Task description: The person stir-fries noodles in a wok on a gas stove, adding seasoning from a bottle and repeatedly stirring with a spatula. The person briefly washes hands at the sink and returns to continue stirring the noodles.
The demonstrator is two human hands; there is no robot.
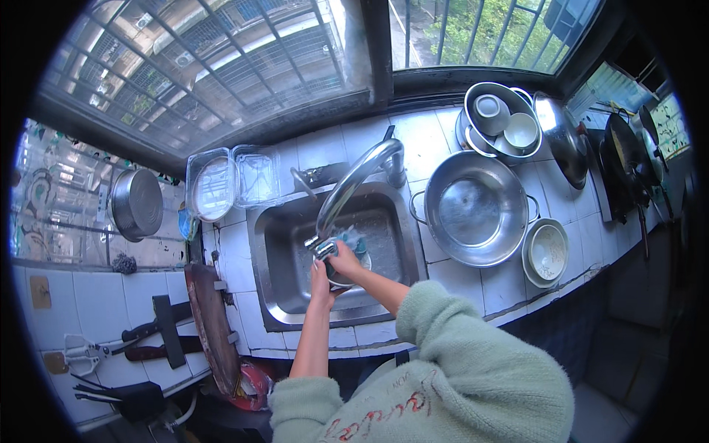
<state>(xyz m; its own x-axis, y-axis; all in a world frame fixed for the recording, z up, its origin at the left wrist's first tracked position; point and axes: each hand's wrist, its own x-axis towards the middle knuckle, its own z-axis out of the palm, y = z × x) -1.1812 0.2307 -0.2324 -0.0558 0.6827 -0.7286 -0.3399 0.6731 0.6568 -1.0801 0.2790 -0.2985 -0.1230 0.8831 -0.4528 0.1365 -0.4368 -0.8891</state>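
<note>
Over the steel sink [269,251], both my hands meet just below the spout of the chrome tap [353,173]. My left hand [320,285] is closed on the near left side of a white bowl [366,261], which my hands partly cover. My right hand [344,261] reaches over the bowl with curled fingers, close against the tap's spout. A teal cloth [355,243] shows at its far side, bunched against the bowl; the fingers seem closed on it, though their tips are hidden. Whether water runs is hard to see.
Right of the sink stand a large two-handled steel basin [473,210], stacked patterned bowls [548,251] and a pot [473,144] holding bowls. Clear plastic containers [256,177] lie at the back left. Knives [159,330] hang on the left, beside a wooden board [210,325].
</note>
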